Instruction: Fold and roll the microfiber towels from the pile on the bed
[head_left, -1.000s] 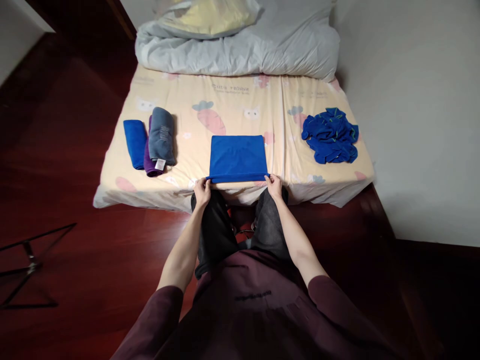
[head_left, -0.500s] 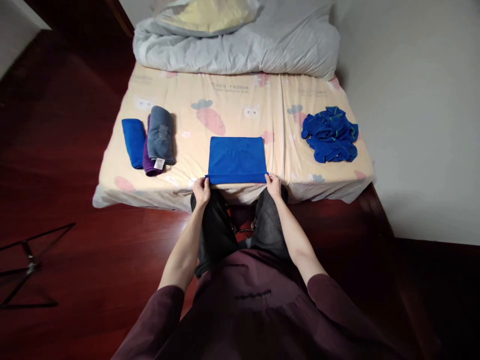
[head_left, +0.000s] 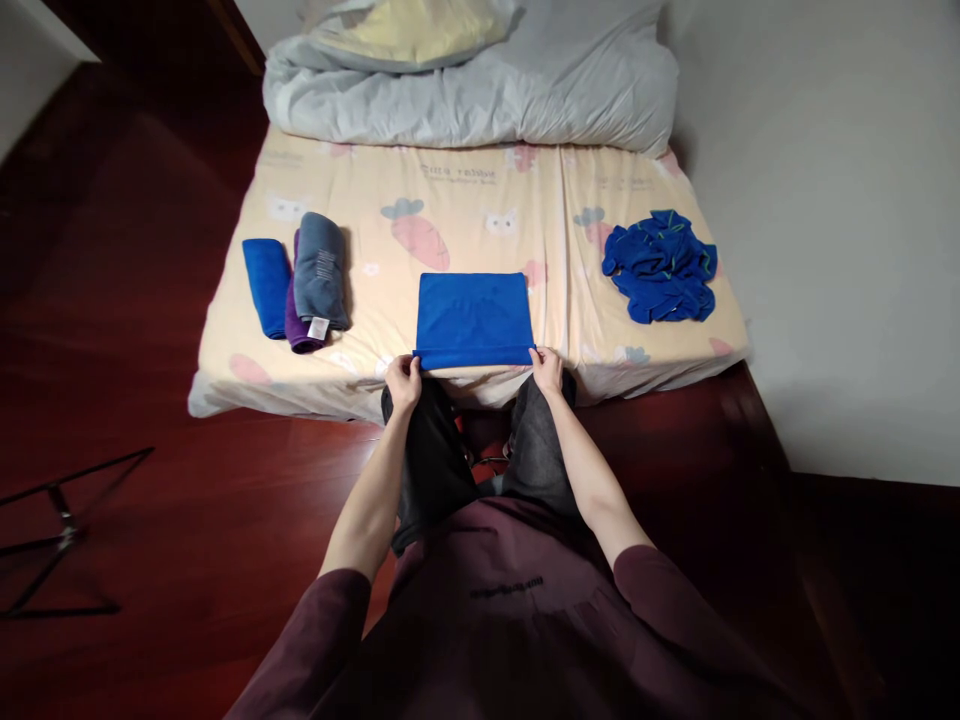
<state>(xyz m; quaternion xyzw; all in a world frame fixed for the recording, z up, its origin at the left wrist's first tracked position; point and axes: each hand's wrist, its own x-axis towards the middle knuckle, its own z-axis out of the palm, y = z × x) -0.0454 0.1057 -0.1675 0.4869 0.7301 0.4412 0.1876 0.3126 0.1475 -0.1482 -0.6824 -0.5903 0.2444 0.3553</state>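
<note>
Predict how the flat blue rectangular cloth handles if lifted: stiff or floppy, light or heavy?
Probably floppy: the flat blue rectangular cloth is folded along its near edge, its near corners pinched by the left hand and right hand. Likely light: it looks thin on the cream patterned bedsheet. Unlikely to roll: it lies flat.

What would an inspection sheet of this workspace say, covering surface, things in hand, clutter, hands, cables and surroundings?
Surface: bed with a patterned cream sheet, lightly creased.
Things in hand: flat blue cloth, its near edge folded into a narrow strip.
Clutter: on the left, a blue bundle, a purple bundle and a grey bundle partly over the purple; on the right, a crumpled blue heap with green lines.
Hands: left hand and right hand pinch opposite ends of the strip.
Cables: nothing seen.
Surroundings: pale quilt behind, dark red floor, black metal legs at left.
</note>
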